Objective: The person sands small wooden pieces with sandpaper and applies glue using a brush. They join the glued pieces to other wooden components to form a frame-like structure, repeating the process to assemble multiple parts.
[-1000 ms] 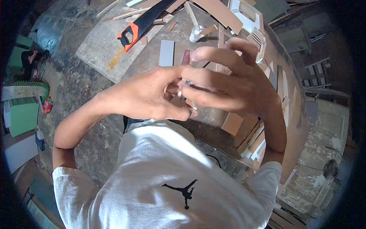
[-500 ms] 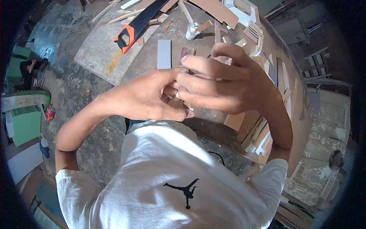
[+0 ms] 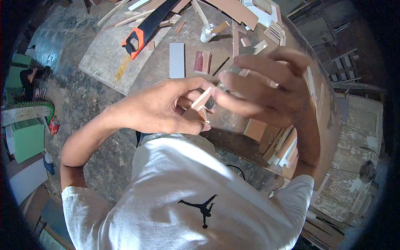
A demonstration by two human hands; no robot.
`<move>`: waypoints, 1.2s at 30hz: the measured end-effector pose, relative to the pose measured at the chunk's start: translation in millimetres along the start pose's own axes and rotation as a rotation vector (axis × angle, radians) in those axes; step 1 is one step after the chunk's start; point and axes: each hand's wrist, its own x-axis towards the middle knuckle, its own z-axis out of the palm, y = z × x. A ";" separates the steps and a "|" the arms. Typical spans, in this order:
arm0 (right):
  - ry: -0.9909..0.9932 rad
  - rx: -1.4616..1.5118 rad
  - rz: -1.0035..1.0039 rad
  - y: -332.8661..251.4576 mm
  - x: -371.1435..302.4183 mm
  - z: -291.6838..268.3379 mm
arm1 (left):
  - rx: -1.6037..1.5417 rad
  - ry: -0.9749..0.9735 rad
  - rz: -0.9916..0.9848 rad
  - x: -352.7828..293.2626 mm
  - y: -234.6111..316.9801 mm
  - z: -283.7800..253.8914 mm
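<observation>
Small pieces of pale wood (image 3: 201,100) meet at an angle in my left hand (image 3: 156,106), whose thumb and fingers pinch them from the left. Close by on the right is my right hand (image 3: 266,85), smeared by motion, with its fingers curled. A greyish thing (image 3: 234,71) shows at those fingertips, too blurred to name. Beyond the hands, a red-topped wooden block (image 3: 203,62) lies on the worktable (image 3: 160,68), with a grey rectangular strip (image 3: 177,60) to its left and a thin dark stick (image 3: 221,66) to its right.
An orange-handled handsaw (image 3: 139,39) lies at the far left of the table. A white cup (image 3: 207,33) with a wooden stick stands at the back. Wood offcuts (image 3: 285,146) crowd the right side, beside a brown square piece (image 3: 255,129). A worn panel (image 3: 354,162) is farther right.
My right hand has moved right, away from my left hand, uncovering the angled wood pieces and the red-topped block. My left hand stays nearly where it was.
</observation>
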 end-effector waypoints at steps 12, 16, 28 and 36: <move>0.182 0.070 0.786 -83.0 -32.0 29.1 | -0.512 0.477 0.350 -3.3 -39.3 37.8; 0.254 0.178 1.004 -116.0 -28.6 44.7 | -0.576 0.558 0.482 2.4 -52.2 44.8; 0.257 0.108 0.965 -130.3 -15.4 59.6 | -0.599 0.662 0.578 10.1 -50.7 54.8; 0.289 -0.051 0.871 -129.8 -17.3 70.0 | -0.613 0.682 0.578 11.9 -50.1 55.7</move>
